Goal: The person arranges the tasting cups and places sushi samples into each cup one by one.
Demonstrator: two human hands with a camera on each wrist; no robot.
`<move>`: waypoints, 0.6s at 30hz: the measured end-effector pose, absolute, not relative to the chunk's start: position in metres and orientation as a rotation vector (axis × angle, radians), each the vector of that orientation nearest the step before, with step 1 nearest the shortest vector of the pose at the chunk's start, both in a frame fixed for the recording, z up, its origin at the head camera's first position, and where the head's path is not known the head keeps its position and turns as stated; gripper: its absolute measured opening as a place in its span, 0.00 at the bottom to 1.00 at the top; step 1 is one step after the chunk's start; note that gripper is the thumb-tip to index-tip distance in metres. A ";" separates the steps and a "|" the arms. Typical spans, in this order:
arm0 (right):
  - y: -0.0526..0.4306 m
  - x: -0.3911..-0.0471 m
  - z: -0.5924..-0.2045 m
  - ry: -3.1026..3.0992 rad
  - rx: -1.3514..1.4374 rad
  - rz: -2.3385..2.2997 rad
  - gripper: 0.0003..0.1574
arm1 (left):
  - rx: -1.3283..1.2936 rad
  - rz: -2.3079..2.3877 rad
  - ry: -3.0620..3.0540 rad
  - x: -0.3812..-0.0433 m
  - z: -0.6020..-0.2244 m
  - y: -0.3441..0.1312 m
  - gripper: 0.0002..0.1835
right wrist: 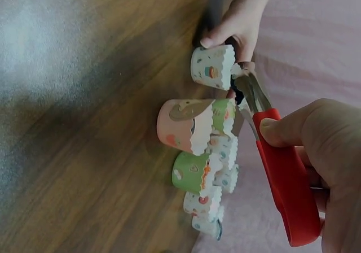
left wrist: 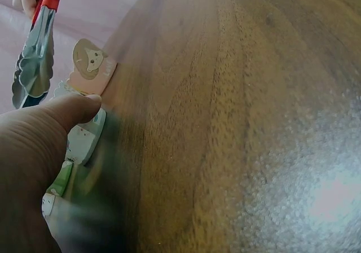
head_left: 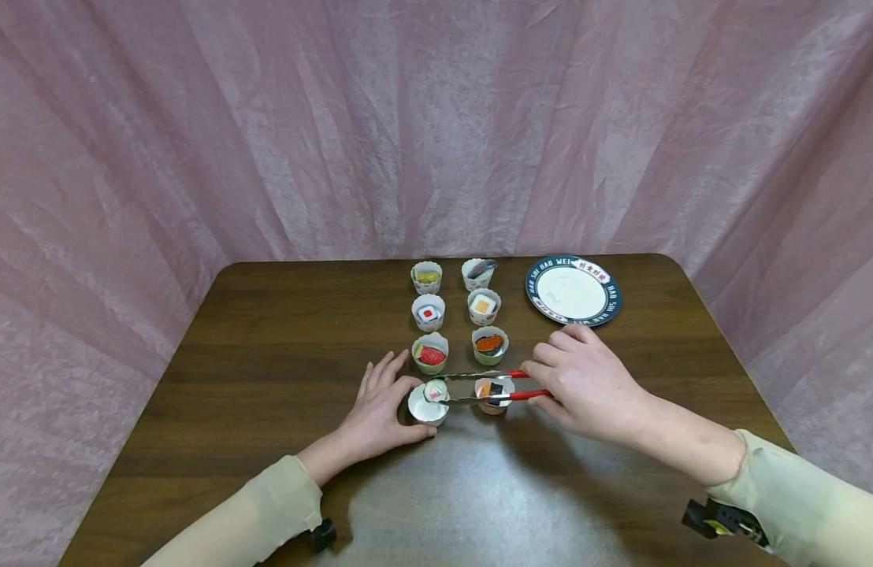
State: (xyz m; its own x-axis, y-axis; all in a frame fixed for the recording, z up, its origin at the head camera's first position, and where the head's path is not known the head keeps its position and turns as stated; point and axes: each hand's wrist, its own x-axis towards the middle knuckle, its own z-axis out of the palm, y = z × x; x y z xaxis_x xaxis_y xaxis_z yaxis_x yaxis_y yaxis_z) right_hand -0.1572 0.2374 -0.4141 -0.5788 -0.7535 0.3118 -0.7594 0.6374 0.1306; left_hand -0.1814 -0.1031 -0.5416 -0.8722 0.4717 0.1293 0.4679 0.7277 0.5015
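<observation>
My right hand [head_left: 588, 382] grips a pair of tongs [right wrist: 287, 185] by their red handles. The metal ends of the tongs reach left, on either side of a small sushi roll piece [head_left: 436, 390] with a white rim. That piece is over the mouth of a white paper cup [head_left: 425, 411] at the front left of the cups. My left hand [head_left: 376, 413] holds this cup, its thumb near the front and its fingers behind. Under the tongs stands a pinkish cup [right wrist: 180, 126] with orange and black food. In the left wrist view, my thumb partly hides the held cup [left wrist: 84, 143].
Two columns of paper cups run away from me; among them are a cup with red food [head_left: 430, 356], one with orange roe [head_left: 489, 344] and one with grey food [head_left: 479, 272]. A blue-rimmed plate [head_left: 571, 291] lies at the back right of the wooden table [head_left: 266, 354].
</observation>
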 end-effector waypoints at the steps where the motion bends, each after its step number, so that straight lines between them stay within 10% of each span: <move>1: 0.236 -0.157 -0.415 -2.521 1.217 0.026 0.21 | 0.792 0.840 2.914 -0.181 -0.541 -0.103 0.35; 18: 0.229 -0.157 -0.418 -2.542 1.255 0.036 0.23 | 0.791 0.850 2.911 -0.181 -0.540 -0.102 0.33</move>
